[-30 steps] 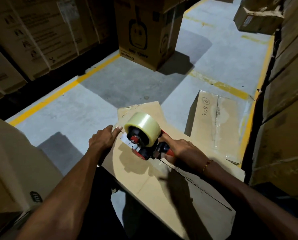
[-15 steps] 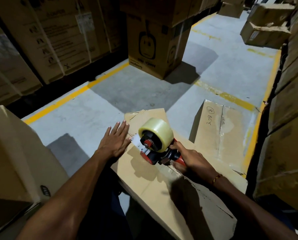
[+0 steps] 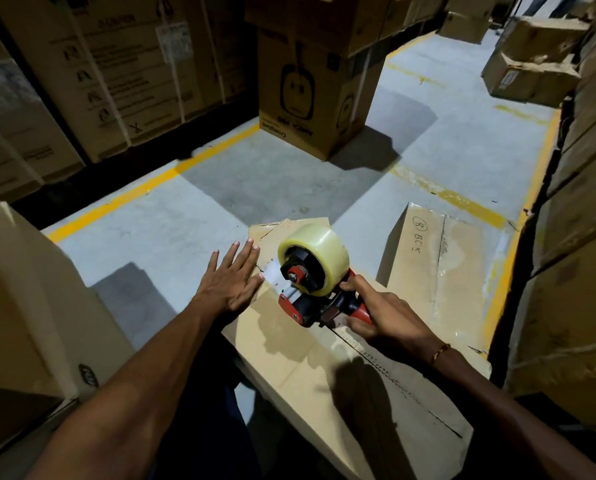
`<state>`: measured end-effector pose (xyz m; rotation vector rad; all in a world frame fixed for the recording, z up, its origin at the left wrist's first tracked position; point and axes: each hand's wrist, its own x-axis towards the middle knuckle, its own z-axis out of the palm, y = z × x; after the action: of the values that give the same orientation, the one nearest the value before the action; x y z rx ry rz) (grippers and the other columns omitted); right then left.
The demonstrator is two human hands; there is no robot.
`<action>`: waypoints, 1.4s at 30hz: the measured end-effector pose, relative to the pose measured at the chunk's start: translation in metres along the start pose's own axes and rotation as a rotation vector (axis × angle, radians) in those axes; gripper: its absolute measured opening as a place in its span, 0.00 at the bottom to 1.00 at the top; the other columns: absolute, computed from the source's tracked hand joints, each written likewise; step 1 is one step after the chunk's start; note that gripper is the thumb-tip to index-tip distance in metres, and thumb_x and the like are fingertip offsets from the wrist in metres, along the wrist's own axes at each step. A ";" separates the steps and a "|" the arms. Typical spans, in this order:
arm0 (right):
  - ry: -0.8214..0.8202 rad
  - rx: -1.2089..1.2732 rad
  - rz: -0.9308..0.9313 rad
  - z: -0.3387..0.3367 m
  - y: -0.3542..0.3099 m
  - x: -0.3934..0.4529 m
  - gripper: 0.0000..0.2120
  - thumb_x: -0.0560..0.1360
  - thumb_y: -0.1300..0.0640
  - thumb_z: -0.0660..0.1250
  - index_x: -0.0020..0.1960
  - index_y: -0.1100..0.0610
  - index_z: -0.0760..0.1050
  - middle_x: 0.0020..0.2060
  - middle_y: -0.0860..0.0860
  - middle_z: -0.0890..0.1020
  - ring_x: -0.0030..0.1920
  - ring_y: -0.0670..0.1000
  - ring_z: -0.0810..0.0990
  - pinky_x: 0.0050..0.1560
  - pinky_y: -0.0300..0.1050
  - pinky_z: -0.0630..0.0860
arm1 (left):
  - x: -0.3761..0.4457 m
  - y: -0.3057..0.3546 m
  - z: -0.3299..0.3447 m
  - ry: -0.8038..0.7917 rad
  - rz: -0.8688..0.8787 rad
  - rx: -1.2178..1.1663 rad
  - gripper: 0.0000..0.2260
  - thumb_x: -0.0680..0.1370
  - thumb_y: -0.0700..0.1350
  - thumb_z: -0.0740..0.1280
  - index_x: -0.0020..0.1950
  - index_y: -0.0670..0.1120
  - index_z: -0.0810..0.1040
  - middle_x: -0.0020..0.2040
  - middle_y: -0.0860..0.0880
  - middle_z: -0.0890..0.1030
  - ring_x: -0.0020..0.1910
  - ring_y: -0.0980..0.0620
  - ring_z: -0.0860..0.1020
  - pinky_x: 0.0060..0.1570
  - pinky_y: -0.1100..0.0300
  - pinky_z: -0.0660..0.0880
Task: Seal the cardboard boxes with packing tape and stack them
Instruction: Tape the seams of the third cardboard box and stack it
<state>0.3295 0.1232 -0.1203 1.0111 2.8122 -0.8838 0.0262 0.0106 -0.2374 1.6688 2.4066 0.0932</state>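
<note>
- Two hands work the box [image 3: 324, 362] at lower centre.
- Left hand [image 3: 232, 282] lies flat, fingers spread, on the tape end.
- Right hand [image 3: 386, 315] grips the tape dispenser [image 3: 312, 275]; pull straight along the seam.

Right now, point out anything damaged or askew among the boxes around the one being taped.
Two things stand out. The cardboard boxes at far right have torn, ragged top edges. The far corner of the box being taped looks creased and scuffed near the tape dispenser. The left hand lies flat on it.
</note>
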 end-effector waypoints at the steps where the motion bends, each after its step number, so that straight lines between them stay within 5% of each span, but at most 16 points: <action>1: -0.007 -0.003 0.014 0.003 0.001 0.001 0.23 0.79 0.49 0.67 0.68 0.38 0.60 0.40 0.44 0.79 0.44 0.55 0.77 0.47 0.51 0.73 | 0.000 0.000 0.001 0.002 -0.001 0.013 0.34 0.79 0.63 0.32 0.83 0.52 0.39 0.82 0.54 0.37 0.81 0.50 0.38 0.78 0.42 0.40; 6: -0.035 -0.026 0.018 0.014 0.004 0.005 0.23 0.78 0.48 0.66 0.68 0.38 0.60 0.59 0.46 0.82 0.54 0.60 0.79 0.53 0.55 0.76 | 0.000 0.000 0.000 -0.003 -0.001 0.063 0.35 0.77 0.62 0.31 0.83 0.51 0.38 0.82 0.53 0.36 0.81 0.49 0.39 0.78 0.42 0.40; 12: -0.027 -0.048 -0.040 0.016 0.006 0.004 0.23 0.78 0.47 0.66 0.68 0.40 0.59 0.61 0.46 0.81 0.57 0.60 0.79 0.53 0.56 0.75 | 0.001 0.010 -0.003 -0.030 -0.013 0.148 0.32 0.81 0.57 0.39 0.82 0.47 0.36 0.82 0.48 0.35 0.81 0.48 0.37 0.78 0.42 0.39; 21: -0.033 -0.062 -0.040 0.019 0.008 0.007 0.25 0.79 0.50 0.67 0.70 0.42 0.59 0.60 0.45 0.81 0.58 0.60 0.78 0.48 0.49 0.66 | -0.030 0.046 0.014 -0.027 0.152 0.061 0.35 0.75 0.63 0.24 0.82 0.57 0.40 0.80 0.54 0.36 0.80 0.49 0.33 0.78 0.44 0.37; 26: -0.047 -0.008 -0.026 0.020 0.006 0.007 0.24 0.78 0.51 0.67 0.69 0.44 0.61 0.52 0.45 0.79 0.54 0.60 0.77 0.48 0.48 0.65 | -0.034 0.048 0.008 -0.053 0.140 0.057 0.32 0.77 0.61 0.29 0.82 0.59 0.43 0.83 0.53 0.44 0.80 0.49 0.34 0.78 0.43 0.38; 31: -0.075 -0.001 -0.038 0.015 0.003 0.016 0.25 0.76 0.52 0.68 0.68 0.44 0.59 0.56 0.47 0.81 0.54 0.61 0.78 0.48 0.50 0.68 | -0.033 0.046 0.008 -0.047 0.152 0.081 0.37 0.73 0.63 0.21 0.81 0.64 0.44 0.83 0.54 0.46 0.81 0.49 0.36 0.78 0.43 0.37; 42: -0.067 -0.094 -0.065 0.021 0.010 0.009 0.25 0.79 0.51 0.66 0.70 0.43 0.57 0.59 0.52 0.82 0.56 0.64 0.79 0.50 0.54 0.75 | -0.033 0.044 0.011 -0.066 0.137 0.095 0.27 0.82 0.59 0.34 0.82 0.59 0.42 0.83 0.54 0.45 0.80 0.51 0.33 0.78 0.43 0.36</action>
<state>0.3252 0.1237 -0.1449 0.8670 2.8153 -0.7677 0.0799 -0.0050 -0.2367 1.8475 2.2804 -0.0542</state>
